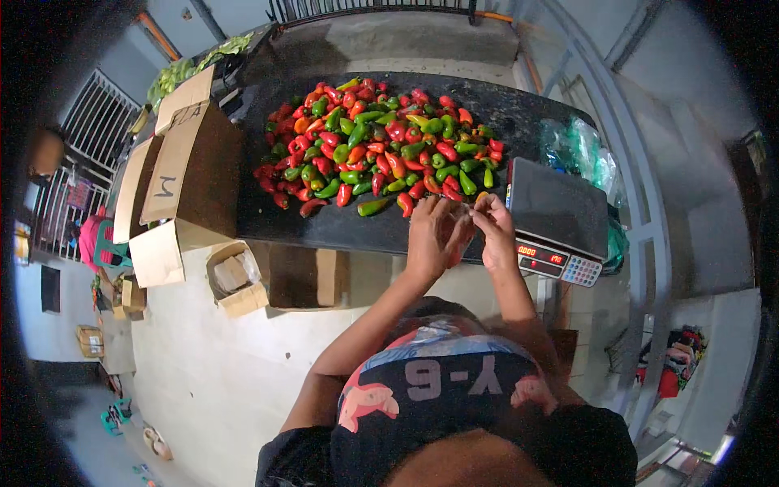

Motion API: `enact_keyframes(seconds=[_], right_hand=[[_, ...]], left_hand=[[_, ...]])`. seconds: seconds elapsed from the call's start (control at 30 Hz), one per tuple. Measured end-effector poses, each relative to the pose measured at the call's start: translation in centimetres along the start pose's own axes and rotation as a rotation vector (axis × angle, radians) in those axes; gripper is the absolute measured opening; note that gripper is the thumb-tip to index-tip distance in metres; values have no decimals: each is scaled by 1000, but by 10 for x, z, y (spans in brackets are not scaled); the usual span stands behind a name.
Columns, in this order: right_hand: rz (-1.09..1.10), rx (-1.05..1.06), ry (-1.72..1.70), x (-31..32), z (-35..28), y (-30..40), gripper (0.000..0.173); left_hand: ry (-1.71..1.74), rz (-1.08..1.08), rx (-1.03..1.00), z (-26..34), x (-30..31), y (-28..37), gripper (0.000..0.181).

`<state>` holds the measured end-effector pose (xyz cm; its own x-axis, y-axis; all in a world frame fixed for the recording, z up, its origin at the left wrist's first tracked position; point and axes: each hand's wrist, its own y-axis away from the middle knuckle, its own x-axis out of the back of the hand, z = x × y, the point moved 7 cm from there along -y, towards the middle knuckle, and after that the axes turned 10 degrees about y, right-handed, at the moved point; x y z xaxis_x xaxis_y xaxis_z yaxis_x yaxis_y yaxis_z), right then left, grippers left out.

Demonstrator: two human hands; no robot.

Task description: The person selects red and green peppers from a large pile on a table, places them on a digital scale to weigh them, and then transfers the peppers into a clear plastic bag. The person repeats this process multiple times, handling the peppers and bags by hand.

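A large heap of red and green peppers (377,143) covers the middle of a black tabletop (322,234). My left hand (435,228) is at the table's near edge, its fingers bent around what looks like thin clear plastic (466,210). Close to its right, my right hand (496,225) pinches the same plastic between thumb and fingers. The plastic's shape is mostly hidden by the hands. Just right of my right hand stands a digital weighing scale (560,201) with a bare grey platform and lit red digits. A few peppers lie just beyond my fingertips.
Plastic bags (578,146) lie behind the scale. An open cardboard box (195,170) stands at the left with flaps out; a smaller carton (237,277) sits below. Green leafy vegetables (176,76) lie at the far left. A seated person in pink (91,243) is farther left.
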<state>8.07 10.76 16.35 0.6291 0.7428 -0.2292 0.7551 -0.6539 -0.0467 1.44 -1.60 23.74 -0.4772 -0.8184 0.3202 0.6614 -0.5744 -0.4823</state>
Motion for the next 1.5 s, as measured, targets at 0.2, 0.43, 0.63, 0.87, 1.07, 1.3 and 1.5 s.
enact_keyframes(seconds=[0.2,0.43,0.63,0.87,1.07,1.3,1.5], right_hand=[[10,0,-71,-9,4,16,19],[40,56,288,-10,0,32,22],[79,485,833,-7,-27,28,17],[37,470,800,0,-45,12,13],[17,314,873,59,12,5,29],[-115,510,925,13,-44,-15,31],[-309,287,919,20,30,-21,33]], left_hand=[[80,-63,-42,-2,9,1,28],[49,-190,-131,4,7,8,25],[84,-140,-105,7,-5,-8,21],[81,-29,-38,-2,-26,-24,13],[145,-290,-41,10,-61,-32,12],[-31,25,13,-4,-50,-34,13],[30,147,179,-21,-36,-23,9]])
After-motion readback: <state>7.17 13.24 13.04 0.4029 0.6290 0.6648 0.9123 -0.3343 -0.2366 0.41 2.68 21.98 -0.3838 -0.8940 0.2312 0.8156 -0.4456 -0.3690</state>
